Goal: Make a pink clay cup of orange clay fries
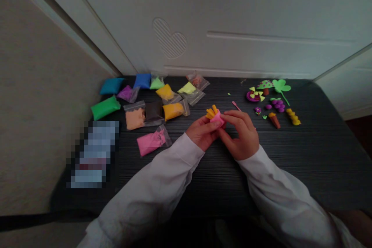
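Orange-yellow clay sticks stand in a pink clay wrapper, like a small clay packet of fries (216, 119). My left hand (202, 131) is closed around its lower left side, thumb across the front. From the right, my right hand (241, 133) pinches the wrapper's edge with thumb and fingers. Just beyond that hand lies a pink clay tool (236, 105), its lower end hidden by my fingers. A bag of pink clay (151, 142) rests on the table to the left of my left hand.
Several bags of coloured clay, such as a green one (105, 107), cover the dark table's (314, 162) left side. A blurred-out screen (95, 153) lies front left. At right are clay figures: a clover (281, 86), grapes (278, 104), a cone (274, 120). A white panel (247, 15) stands behind.
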Demonstrator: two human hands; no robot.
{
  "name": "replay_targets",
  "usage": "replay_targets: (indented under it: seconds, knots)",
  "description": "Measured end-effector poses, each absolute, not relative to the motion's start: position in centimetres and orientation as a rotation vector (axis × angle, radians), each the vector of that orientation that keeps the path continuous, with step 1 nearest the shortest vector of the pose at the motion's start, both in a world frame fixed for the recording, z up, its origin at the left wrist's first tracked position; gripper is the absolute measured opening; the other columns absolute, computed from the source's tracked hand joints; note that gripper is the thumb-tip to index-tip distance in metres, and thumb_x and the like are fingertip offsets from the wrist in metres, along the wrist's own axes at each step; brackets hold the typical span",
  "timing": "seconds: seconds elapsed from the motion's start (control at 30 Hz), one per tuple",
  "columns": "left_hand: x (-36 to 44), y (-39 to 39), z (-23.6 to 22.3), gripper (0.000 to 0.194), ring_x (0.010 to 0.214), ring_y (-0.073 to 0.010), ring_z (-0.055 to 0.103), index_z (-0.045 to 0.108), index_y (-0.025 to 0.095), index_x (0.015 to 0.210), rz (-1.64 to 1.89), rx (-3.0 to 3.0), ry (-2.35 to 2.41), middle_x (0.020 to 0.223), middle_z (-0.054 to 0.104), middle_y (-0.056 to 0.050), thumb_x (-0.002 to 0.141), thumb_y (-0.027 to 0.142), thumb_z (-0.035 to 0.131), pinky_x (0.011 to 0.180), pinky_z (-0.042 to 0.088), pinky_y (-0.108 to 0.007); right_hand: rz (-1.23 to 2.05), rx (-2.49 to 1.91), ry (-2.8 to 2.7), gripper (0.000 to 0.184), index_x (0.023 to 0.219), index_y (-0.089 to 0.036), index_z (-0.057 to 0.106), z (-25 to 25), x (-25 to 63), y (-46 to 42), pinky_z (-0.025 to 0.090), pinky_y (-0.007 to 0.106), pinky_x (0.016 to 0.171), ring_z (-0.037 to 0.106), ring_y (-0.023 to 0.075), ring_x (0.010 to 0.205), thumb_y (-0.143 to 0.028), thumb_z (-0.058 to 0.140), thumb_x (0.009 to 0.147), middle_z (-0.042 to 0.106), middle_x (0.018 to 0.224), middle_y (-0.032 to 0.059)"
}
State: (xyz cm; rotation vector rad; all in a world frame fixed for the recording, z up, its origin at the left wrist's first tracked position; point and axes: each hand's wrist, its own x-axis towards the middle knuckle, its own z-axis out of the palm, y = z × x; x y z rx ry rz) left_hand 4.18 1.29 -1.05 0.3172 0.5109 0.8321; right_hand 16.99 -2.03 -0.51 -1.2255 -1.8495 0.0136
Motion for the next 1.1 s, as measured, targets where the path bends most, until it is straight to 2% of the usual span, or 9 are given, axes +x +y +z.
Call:
replay_targets:
  seconds: [0.27,0.5,1.1]
  knots:
    - [4.13,1.32,-1.36,0.023,0.064,-0.0082,0.061,0.062,0.012,0.076,0.825,0.303,0.507,0.065,0.065,0.001,0.055,0.01,0.071,0.061,0.047,-0.016,0.016,-1.222,-1.845,0.032,0.104,-0.021,0.055,-0.63,16.92,-1.98,0.047,0.038,0.082,0.054,0.0199,0.094,-0.016,0.058,0.072,0.057,0.099,0.0079]
    - [4.21,1.21,-1.14,0.028,0.063,-0.0081,0.06,0.062,0.012,0.081,0.818,0.31,0.52,0.068,0.065,0.0,0.055,0.011,0.072,0.062,0.045,-0.018,0.043,-1.223,-1.84,0.039,0.11,-0.023,0.051,-0.85,17.02,-1.99,0.048,0.039,0.081,0.054,0.0209,0.096,-0.018,0.058,0.072,0.057,0.102,0.008]
    - [4.38,1.06,-1.24,0.024,0.066,-0.0083,0.059,0.061,0.012,0.078,0.843,0.267,0.513,0.067,0.064,0.0,0.056,0.013,0.071,0.064,0.045,-0.018,-0.04,-1.229,-1.828,0.035,0.105,-0.024,0.054,-1.07,17.16,-1.96,0.047,0.038,0.081,0.054,0.02,0.093,-0.015,0.059,0.071,0.058,0.098,0.0068]
